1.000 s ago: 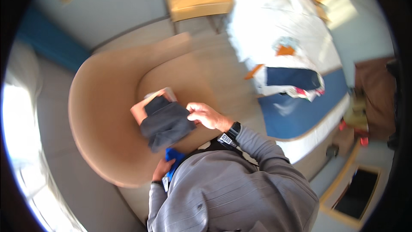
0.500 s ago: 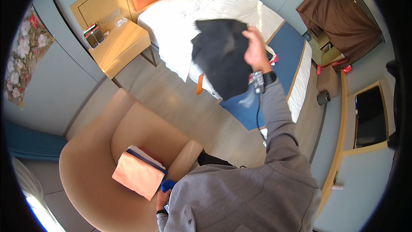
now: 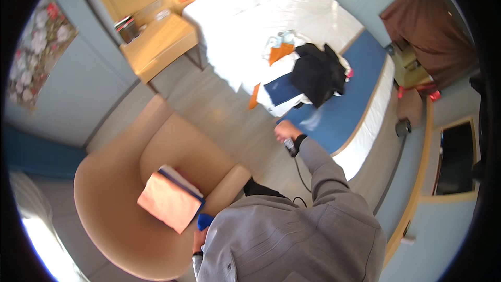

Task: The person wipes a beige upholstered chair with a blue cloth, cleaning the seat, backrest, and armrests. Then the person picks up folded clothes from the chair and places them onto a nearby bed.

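Observation:
My left hand [image 3: 200, 239], low beside the armchair, is closed on a small bright blue cloth [image 3: 205, 222], its kind unclear. The stack of folded clothes [image 3: 169, 198] on the armchair seat lies just next to it, peach on top with navy and pale layers under. Off the near edge of the bed, my right hand [image 3: 286, 131] is in the air, fingers curled in and slightly blurred, with nothing seen in it. Beyond it a black garment [image 3: 315, 73] lies crumpled on a loose pile of white, navy and orange clothes [image 3: 282, 55] on the bed.
The tan armchair [image 3: 109, 203] curves around my left side. The bed [image 3: 235, 26] has white bedding and a blue runner [image 3: 360, 68]. A wooden nightstand [image 3: 159, 47] stands by it. A cable [image 3: 301, 175] hangs from my right wrist. A wall screen [image 3: 455, 159] is at the right.
My right hand has let go of the black garment, which now lies on the pile, and has drawn back toward me. My left hand still holds the blue cloth. The view has shifted slightly.

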